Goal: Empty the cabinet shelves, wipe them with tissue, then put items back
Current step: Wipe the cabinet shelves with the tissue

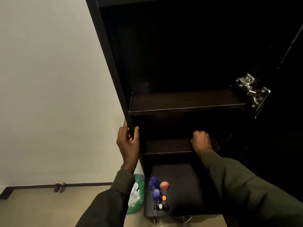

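**Cabinet shelves stand bare as two hands work at the frame**

The tall dark wooden cabinet (180, 63) stands open against a pale wall, its upper shelf (185, 102) above both hands and carrying nothing that can be seen. The left hand (127, 141) grips the cabinet's front left edge (114, 71), thumb on the inner face and fingers curled round the outer side. The right hand (201, 141) rests on the lower shelf (167, 145), its fingers curled tightly under the knuckles; a small pale scrap shows at the fingers' left side, but what they hold cannot be told. Both arms wear dark olive sleeves. Below the right hand's wrist, a low dark tabletop (188, 185) carries two blue plastic bottles (155, 189), a peach teardrop-shaped sponge (164, 185) touching them, an orange-capped item (164, 198) and a small dark cluster with a white cap (160, 207). Beneath the left forearm, a green mesh bin (138, 194) holds crumpled white tissue (135, 192). A silver metal hinge (252, 90) gleams well above and right of the right fingers.
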A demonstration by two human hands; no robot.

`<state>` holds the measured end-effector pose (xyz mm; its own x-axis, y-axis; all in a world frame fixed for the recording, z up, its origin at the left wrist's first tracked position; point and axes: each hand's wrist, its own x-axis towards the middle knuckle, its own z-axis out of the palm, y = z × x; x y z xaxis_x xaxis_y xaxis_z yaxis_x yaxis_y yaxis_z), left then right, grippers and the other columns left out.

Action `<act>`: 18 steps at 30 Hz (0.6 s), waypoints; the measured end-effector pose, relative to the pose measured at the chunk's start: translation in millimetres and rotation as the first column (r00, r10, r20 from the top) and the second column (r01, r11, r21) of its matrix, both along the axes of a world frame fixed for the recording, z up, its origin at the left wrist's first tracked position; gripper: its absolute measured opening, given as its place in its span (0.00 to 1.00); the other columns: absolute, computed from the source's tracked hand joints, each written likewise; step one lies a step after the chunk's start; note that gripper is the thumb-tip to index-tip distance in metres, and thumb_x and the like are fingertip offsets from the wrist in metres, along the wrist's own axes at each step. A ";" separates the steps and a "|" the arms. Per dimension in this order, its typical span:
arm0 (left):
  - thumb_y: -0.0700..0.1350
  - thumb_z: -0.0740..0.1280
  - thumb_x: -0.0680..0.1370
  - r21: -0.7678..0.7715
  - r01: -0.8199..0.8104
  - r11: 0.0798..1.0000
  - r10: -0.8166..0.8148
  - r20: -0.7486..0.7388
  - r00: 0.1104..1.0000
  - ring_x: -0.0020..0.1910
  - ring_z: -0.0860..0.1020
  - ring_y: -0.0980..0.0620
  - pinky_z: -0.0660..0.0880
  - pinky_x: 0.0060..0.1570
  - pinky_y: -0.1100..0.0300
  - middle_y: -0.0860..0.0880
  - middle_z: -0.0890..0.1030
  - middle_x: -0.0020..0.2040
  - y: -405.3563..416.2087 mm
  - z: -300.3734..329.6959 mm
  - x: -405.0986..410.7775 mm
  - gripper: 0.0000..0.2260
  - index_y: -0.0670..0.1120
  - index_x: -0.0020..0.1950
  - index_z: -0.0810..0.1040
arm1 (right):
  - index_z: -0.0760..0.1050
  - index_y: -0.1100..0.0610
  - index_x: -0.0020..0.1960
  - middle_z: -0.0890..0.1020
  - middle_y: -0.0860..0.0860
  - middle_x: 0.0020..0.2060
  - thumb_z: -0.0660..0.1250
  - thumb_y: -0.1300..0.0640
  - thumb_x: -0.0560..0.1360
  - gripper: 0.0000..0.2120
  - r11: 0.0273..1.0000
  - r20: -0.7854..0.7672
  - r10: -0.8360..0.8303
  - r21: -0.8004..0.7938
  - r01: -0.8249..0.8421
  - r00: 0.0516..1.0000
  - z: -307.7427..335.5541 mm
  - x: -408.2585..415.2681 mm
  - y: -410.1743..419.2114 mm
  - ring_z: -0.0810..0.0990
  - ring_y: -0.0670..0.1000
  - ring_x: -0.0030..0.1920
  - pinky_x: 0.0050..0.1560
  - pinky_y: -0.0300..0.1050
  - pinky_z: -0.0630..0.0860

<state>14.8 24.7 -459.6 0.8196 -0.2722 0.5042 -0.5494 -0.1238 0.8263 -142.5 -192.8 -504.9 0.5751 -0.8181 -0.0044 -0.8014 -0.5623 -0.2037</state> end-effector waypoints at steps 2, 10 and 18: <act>0.43 0.68 0.79 0.004 -0.007 1.000 0.007 -0.005 1.000 0.39 0.73 0.54 0.69 0.37 0.71 0.48 0.75 0.42 -0.1 -1.7 -0.1 0.16 0.44 0.67 0.75 | 0.80 0.62 0.52 0.83 0.60 0.48 0.65 0.59 0.77 0.09 0.999 0.051 0.038 0.025 -0.039 0.998 -4.8 13.0 14.3 0.81 0.60 0.50 0.47 0.47 0.77; 0.43 0.68 0.79 -0.015 0.034 0.999 -0.035 -0.017 0.999 0.41 0.75 0.54 0.71 0.39 0.71 0.48 0.76 0.44 0.4 -1.6 -1.7 0.17 0.44 0.68 0.75 | 0.77 0.61 0.58 0.80 0.59 0.53 0.61 0.60 0.79 0.11 0.959 0.170 0.235 0.117 -0.256 0.957 -16.7 77.1 76.0 0.79 0.58 0.54 0.54 0.48 0.75; 0.44 0.69 0.79 0.001 0.049 0.999 -0.048 -0.024 0.999 0.40 0.75 0.52 0.73 0.40 0.64 0.48 0.75 0.43 2.8 -2.0 0.1 0.18 0.45 0.69 0.74 | 0.78 0.62 0.58 0.81 0.60 0.54 0.64 0.62 0.77 0.11 0.889 0.314 0.340 0.199 -0.412 0.886 -29.0 131.3 111.0 0.79 0.60 0.56 0.50 0.43 0.75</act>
